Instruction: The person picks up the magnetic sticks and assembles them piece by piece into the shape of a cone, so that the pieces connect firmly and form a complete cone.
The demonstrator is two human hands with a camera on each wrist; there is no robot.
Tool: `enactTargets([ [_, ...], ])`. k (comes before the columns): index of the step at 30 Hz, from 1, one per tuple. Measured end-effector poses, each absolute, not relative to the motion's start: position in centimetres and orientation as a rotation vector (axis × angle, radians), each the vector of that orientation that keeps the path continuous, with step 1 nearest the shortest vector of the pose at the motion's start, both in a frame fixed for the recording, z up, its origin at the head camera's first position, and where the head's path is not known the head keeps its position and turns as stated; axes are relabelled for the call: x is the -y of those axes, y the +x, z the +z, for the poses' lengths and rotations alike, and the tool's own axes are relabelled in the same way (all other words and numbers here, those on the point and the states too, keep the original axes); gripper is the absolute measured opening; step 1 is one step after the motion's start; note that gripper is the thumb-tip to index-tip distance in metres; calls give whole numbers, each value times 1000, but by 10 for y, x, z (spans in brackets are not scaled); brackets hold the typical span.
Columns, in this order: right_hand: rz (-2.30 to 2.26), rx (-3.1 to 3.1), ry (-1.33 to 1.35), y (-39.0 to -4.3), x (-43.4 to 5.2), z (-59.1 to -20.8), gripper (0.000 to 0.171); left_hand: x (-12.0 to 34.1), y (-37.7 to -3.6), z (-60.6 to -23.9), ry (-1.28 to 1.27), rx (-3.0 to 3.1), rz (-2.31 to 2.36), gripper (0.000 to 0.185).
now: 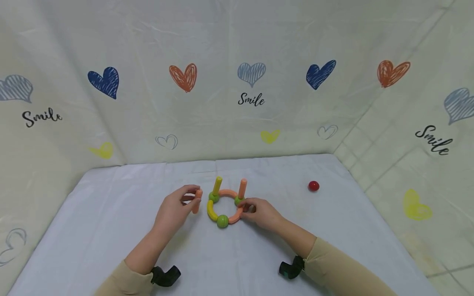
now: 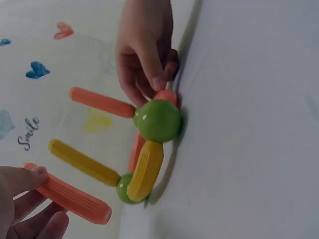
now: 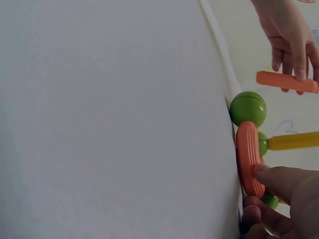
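On the white tabletop (image 1: 111,222), pretty much dead centre, there's a little ring (image 1: 223,205) built from curved orange and yellow pieces joined by green balls. Two straight sticks stand up off the back balls: a yellow stick (image 1: 217,185) on the left and an orange stick (image 1: 242,188) on the right.

The left hand (image 1: 174,209) has its grip closed around a loose orange stick (image 1: 197,201), pinched upright between thumb and fingers just left of the ring and not touching it. The right hand (image 1: 261,212) is down on the ring's right side, thumb and fingertips pinching the curved orange piece (image 3: 247,157) by the green ball there.

Off to the right, well apart from everything, sits a small red ball (image 1: 313,186). Behind it all hangs a cream backdrop (image 1: 237,49) with hearts and "Smile" printed on it.
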State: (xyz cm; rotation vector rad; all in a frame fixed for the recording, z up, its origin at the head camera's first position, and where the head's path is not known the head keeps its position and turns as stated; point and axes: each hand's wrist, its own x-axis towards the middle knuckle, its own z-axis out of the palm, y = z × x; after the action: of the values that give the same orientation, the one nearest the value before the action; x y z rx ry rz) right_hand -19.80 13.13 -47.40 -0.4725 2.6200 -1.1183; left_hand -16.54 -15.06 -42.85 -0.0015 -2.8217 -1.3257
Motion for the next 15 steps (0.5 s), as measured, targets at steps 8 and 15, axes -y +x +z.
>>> enactTargets([
  [8, -1105, -2636, -497, -199, -132, -476, 23, 116, -161, -431, -127, 2689, -1476, 34],
  [15, -1141, -2620, -505, -200, -130, -475, 22, 104, -160, -433, -166, 2684, -1548, 30],
])
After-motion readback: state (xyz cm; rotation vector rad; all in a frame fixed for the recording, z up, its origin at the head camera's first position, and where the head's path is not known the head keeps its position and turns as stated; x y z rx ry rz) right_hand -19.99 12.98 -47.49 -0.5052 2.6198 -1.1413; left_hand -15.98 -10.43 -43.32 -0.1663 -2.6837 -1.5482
